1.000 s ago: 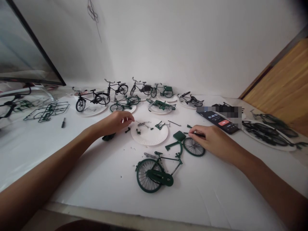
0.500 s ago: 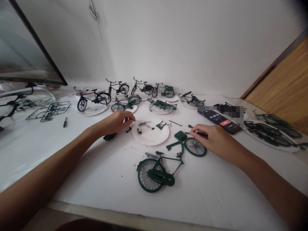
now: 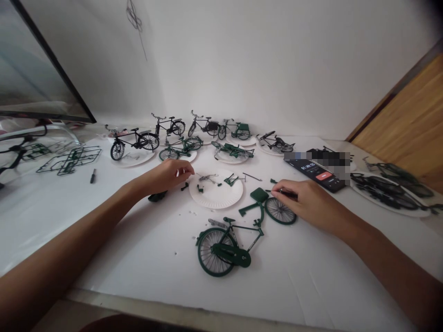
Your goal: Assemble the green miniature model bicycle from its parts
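Pinching a dark tool [image 3: 289, 193] in the right hand [image 3: 302, 198], near the wheel [image 3: 282, 213] on its far side; with the left hand [image 3: 174, 173] curled by the plate [image 3: 217, 201], cannot tell its grip.

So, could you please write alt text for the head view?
The left hand is beside a plate of small parts; the right hand holds a thin dark item near a wheel. An incomplete green model bicycle lies in front, more bicycles behind.

Over on the phone [image 3: 315, 174] I can make out pale digits [image 3: 307, 165] reading 01:49; the last pair looks like 55, though it is blurred. The mark on the red button [image 3: 324, 176] is too small for me to read.
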Demonstrator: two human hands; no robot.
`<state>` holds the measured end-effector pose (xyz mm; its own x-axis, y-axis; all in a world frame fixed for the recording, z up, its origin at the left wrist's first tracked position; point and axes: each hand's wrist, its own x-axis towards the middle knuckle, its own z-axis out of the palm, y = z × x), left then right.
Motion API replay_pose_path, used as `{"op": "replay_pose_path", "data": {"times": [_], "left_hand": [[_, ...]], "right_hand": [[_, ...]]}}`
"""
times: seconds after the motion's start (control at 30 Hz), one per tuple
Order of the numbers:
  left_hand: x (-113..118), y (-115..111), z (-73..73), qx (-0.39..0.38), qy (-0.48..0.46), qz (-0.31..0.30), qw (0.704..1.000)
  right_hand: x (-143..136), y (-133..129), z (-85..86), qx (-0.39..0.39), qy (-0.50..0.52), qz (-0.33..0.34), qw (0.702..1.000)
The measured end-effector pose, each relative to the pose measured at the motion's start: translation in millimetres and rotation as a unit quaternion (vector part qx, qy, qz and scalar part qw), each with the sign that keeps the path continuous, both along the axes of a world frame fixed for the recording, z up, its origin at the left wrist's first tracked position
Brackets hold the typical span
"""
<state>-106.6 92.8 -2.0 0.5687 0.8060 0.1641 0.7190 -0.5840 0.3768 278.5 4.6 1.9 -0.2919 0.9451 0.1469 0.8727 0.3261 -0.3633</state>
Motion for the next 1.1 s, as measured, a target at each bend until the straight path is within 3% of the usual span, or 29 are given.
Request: {"op": "replay_pose_path", "data": {"times": [0.73,1.1], "left_hand": [[5,-2,3.1,0.003,-0.023,-0.011,1.000],[12,-5,-7.2,0.036,-0.052,-0.050,0.997]], "right_hand": [[-4,-4,5.2,-0.012,0.010,0.005,1.000],[-5,-1,4.6,0.003,0.009,0.006,1.000]]}}
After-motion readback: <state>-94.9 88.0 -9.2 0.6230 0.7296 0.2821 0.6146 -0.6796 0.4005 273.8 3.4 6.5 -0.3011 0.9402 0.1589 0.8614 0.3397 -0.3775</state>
